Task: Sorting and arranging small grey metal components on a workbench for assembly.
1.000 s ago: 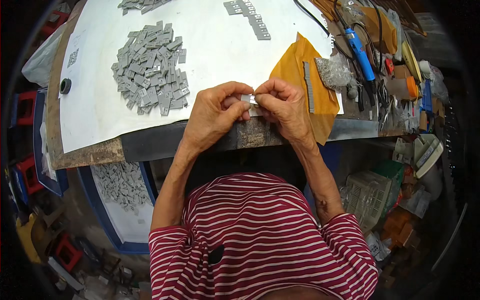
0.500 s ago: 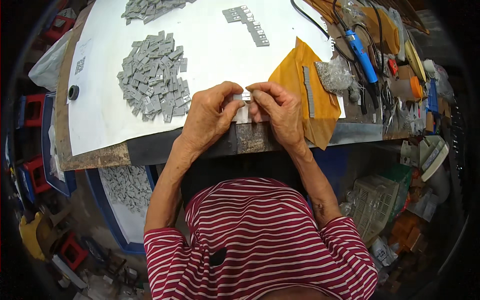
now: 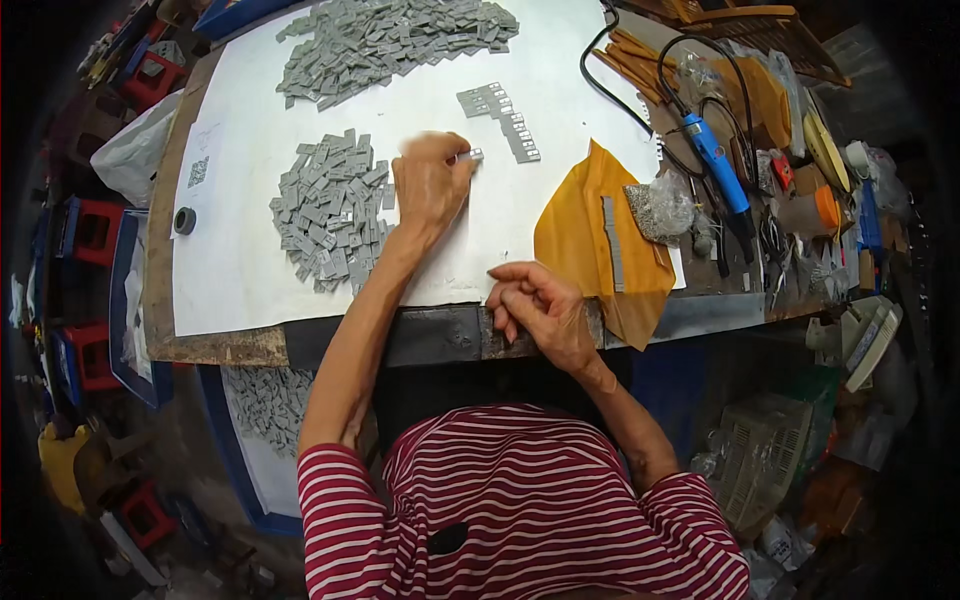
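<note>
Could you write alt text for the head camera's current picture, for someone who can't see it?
A person's left hand holds a small grey piece over white paper on a workbench, between a heap of similar pieces and a staggered row of them. The right hand, loosely curled, is at the near edge beside orange paper.

Left hand (image 3: 430, 188) forward, right hand (image 3: 543, 312) loose

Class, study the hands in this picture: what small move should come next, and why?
Probably the left hand should move the small grey piece slightly rightward and set it against the stepped row of grey pieces. The piece seems pinched in its grip, just left of that row's near end, while the right hand, apparently holding nothing, is by the table's front edge.
</note>
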Demonstrator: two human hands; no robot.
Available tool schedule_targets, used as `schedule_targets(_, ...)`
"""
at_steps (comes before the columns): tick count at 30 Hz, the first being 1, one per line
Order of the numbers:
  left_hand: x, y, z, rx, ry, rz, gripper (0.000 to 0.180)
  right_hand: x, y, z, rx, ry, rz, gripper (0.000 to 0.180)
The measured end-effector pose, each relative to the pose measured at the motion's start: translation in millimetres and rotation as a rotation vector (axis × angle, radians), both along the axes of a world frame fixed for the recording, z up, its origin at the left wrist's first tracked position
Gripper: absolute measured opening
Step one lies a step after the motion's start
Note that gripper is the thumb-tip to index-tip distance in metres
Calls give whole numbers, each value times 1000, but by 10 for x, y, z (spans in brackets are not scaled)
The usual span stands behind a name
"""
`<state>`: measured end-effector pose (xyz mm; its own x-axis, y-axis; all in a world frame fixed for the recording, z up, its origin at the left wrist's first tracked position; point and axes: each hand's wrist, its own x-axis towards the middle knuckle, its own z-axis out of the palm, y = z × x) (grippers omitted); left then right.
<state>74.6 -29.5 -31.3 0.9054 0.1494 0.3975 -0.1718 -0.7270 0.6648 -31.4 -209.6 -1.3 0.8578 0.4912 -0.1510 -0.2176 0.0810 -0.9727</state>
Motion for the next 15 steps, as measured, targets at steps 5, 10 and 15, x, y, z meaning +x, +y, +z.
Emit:
schedule_targets(5, 265, -77, -60, -88, 139, 117, 13, -132, -71, 40, -20, 76, 75, 23)
schedule_targets(10, 283, -86, -84, -99, 153, 135, 15, -178, -226, 11, -59, 73, 93, 22)
schedule_targets(15, 254, -83, -101, -103, 97, 111, 17, -207, -311, -1, -57, 101, 72, 23)
